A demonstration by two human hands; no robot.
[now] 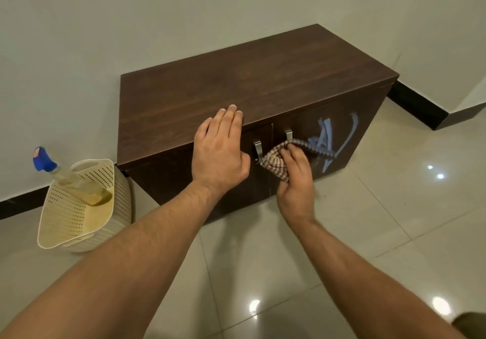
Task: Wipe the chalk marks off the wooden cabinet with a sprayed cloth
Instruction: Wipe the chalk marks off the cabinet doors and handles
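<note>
- Wooden cabinet (263, 75): a low, dark brown box with two doors. It stands on the tiled floor (394, 220) against a pale wall (131, 22). Its top lies under the left fingers (231, 122), and its right door faces the right fingers (294, 155).
- Basket (68, 217): cream and perforated, on the floor well to the left of the left fingers, just beside the cabinet's left end.
- Left hand (219, 151): flat on the front edge of the cabinet top, fingers straight and close together, holding nothing.
- Right hand (295, 180): below and to the right of the left fingers, in front of the right door, fingers curled round the cloth.
- Cloth (274, 161): brown-and-white check, bunched in the right fingers. Its upper end stretches up and rightward from them along the door.
- Chalk marks (326, 138): blue strokes on the right door, just up and to the right of the right fingers. The cloth's far end touches the lowest strokes.
- Spray bottle (65, 178): clear with a blue trigger head, leaning in the basket far left of both sets of fingers.
- Door handles (257, 150): two metal pulls, one between the left thumb and the cloth, the other just above the right fingers.
</note>
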